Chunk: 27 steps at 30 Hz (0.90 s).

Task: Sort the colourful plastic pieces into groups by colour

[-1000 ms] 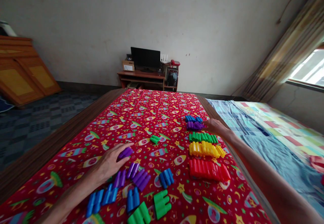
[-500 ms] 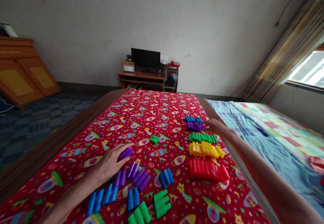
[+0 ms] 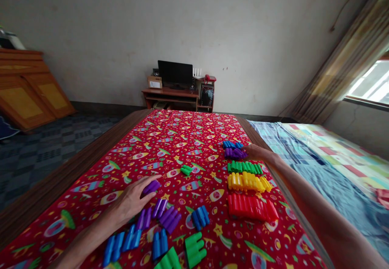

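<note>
My left hand (image 3: pixel 132 199) lies on the red patterned cloth (image 3: pixel 170 139) with its fingers closed round a purple block (image 3: pixel 151 187). More loose purple blocks (image 3: pixel 164 214), blue blocks (image 3: pixel 121 242) and green blocks (image 3: pixel 194 248) lie beside and below it. My right hand (image 3: pixel 257 152) reaches far right and touches the purple row (image 3: pixel 234 153), its fingers pressed against the end. Sorted rows run down the right side: blue (image 3: pixel 232 144), purple, green (image 3: pixel 244 167), yellow (image 3: pixel 248 182), red (image 3: pixel 251 207). A single green block (image 3: pixel 186 169) lies mid-cloth.
The cloth covers a long wooden table (image 3: pixel 75 167). A bed with a checked sheet (image 3: pixel 319 155) lies along the right. A desk with a monitor (image 3: pixel 175 74) stands at the far wall, and a wooden cabinet (image 3: pixel 27 95) leans at the left.
The view has tilted slightly, so everything sits a little lower in the frame. Both hands stay where they were on their purple blocks.
</note>
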Available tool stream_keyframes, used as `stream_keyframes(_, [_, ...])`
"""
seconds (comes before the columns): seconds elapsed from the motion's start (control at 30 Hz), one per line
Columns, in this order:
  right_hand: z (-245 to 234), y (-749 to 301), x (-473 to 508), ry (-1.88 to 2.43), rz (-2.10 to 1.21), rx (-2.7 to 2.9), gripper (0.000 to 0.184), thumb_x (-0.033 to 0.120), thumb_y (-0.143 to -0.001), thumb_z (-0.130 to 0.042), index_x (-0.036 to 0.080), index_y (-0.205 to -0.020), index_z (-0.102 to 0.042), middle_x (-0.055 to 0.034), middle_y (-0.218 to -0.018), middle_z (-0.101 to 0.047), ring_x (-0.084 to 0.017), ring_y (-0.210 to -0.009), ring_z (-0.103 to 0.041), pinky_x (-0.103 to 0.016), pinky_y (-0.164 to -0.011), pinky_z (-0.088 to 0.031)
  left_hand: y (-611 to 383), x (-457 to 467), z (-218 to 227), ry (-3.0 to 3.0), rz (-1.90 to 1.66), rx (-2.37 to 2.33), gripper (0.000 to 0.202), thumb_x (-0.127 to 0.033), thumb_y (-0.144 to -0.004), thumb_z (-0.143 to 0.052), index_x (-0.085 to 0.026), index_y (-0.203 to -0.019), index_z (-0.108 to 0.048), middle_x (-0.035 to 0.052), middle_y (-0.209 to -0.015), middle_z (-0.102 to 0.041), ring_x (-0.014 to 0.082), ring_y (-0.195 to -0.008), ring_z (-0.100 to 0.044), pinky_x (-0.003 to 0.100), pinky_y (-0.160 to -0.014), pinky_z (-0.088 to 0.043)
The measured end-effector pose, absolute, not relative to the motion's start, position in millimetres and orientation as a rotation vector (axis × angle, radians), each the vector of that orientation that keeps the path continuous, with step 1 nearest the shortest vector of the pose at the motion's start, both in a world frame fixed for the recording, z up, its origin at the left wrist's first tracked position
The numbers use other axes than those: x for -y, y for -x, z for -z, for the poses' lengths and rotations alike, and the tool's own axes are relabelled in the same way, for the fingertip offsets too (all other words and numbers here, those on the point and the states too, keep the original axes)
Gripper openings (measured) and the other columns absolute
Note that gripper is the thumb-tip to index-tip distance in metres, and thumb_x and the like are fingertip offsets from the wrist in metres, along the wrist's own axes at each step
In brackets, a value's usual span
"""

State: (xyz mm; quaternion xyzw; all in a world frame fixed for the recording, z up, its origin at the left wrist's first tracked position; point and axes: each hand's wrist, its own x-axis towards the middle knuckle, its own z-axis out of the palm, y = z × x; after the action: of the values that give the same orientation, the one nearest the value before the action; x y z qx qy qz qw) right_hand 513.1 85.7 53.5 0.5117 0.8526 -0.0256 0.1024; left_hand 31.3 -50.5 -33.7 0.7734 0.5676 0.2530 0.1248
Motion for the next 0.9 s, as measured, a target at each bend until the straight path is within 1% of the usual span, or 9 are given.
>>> stream_keyframes(0.2, [-60.1,-507.1,-81.8,-1.534,0.091,-2.438,0.020,0.025,-0.079,-0.066,0.014,-0.096,-0.068,-0.0064,-0.080,-0.069,-0.017,-0.071,-0.059,-0.028,-0.065,-0.047,-31.7,50.7,33.2,-2.233,-0.745,-1.647,0.048,-0.035,-0.081,-0.047,-0.022,-0.126,-0.059,0.0069,-0.124,-0.067,0.0246,-0.111,-0.063,0.037,-0.100,-0.048])
stream_keyframes(0.33, [-65.7,-503.5,-78.5,-1.529,0.102,-2.436,0.023,0.024,-0.080,-0.067,0.015,-0.101,-0.070,-0.0096,-0.087,-0.072,-0.020,-0.076,-0.063,-0.029,-0.069,-0.048,-31.8,51.4,32.7,-2.246,-0.768,-1.630,0.049,-0.036,-0.081,-0.047,-0.022,-0.126,-0.059,0.0069,-0.123,-0.067,0.0249,-0.110,-0.064,0.037,-0.099,-0.049])
stream_keyframes(0.43, [-72.0,-504.5,-74.6,-1.521,0.127,-2.442,0.027,0.023,-0.078,-0.068,0.018,-0.105,-0.071,-0.0094,-0.094,-0.073,-0.022,-0.083,-0.066,-0.028,-0.071,-0.049,-31.9,52.0,33.4,-2.268,-0.773,-1.629,0.048,-0.036,-0.082,-0.046,-0.021,-0.126,-0.059,0.0074,-0.122,-0.068,0.0252,-0.109,-0.064,0.037,-0.097,-0.050])
stream_keyframes(0.5, [-77.8,-508.4,-72.2,-1.559,0.104,-2.451,0.029,0.024,-0.077,-0.069,0.018,-0.106,-0.071,-0.0090,-0.094,-0.074,-0.022,-0.084,-0.068,-0.027,-0.071,-0.050,-31.5,51.7,34.8,-2.273,-0.768,-1.631,0.048,-0.036,-0.082,-0.046,-0.021,-0.126,-0.060,0.0075,-0.122,-0.067,0.0254,-0.109,-0.064,0.037,-0.097,-0.050])
stream_keyframes(0.57, [-86.0,-513.3,-69.2,-1.619,0.041,-2.473,0.028,0.025,-0.081,-0.066,0.017,-0.108,-0.071,-0.0094,-0.093,-0.074,-0.022,-0.085,-0.068,-0.027,-0.071,-0.050,-30.9,50.8,35.6,-2.255,-0.779,-1.639,0.049,-0.037,-0.082,-0.047,-0.021,-0.126,-0.060,0.0083,-0.121,-0.067,0.0259,-0.110,-0.064,0.038,-0.097,-0.049])
stream_keyframes(0.67, [-103.1,-512.3,-59.7,-1.671,-0.063,-2.523,0.025,0.027,-0.090,-0.055,0.018,-0.109,-0.069,-0.0099,-0.097,-0.073,-0.021,-0.086,-0.068,-0.027,-0.071,-0.048,-32.5,49.8,31.1,-2.183,-0.836,-1.635,0.051,-0.039,-0.080,-0.050,-0.020,-0.126,-0.062,0.0098,-0.121,-0.067,0.0271,-0.111,-0.062,0.039,-0.099,-0.048])
stream_keyframes(0.77, [-118.0,-486.0,-37.4,-1.647,-0.226,-2.677,0.024,0.026,-0.094,-0.049,0.019,-0.107,-0.068,-0.0084,-0.092,-0.073,-0.019,-0.081,-0.067,-0.026,-0.069,-0.047,-43.9,52.9,15.9,-2.042,-0.939,-1.581,0.052,-0.042,-0.076,-0.058,-0.021,-0.123,-0.064,0.0090,-0.119,-0.067,0.0284,-0.112,-0.061,0.038,-0.098,-0.048])
stream_keyframes(0.83, [-120.6,-451.5,-13.9,-1.487,-0.311,-2.897,0.022,0.025,-0.095,-0.049,0.017,-0.107,-0.066,-0.0087,-0.092,-0.072,-0.018,-0.082,-0.066,-0.027,-0.071,-0.047,-59.0,58.5,2.2,-1.860,-0.968,-1.509,0.057,-0.044,-0.073,-0.065,-0.021,-0.124,-0.062,0.0076,-0.112,-0.069,0.0282,-0.106,-0.064,0.037,-0.091,-0.052])
stream_keyframes(0.9, [-115.7,-409.2,13.4,-1.140,-0.244,-3.196,0.024,0.028,-0.097,-0.047,0.016,-0.111,-0.062,-0.0101,-0.100,-0.070,-0.017,-0.089,-0.064,-0.029,-0.075,-0.048,-78.2,66.2,-10.6,-1.622,-0.950,-1.406,0.060,-0.046,-0.070,-0.070,-0.019,-0.122,-0.061,0.0058,-0.095,-0.072,0.0254,-0.088,-0.069,0.034,-0.076,-0.057])
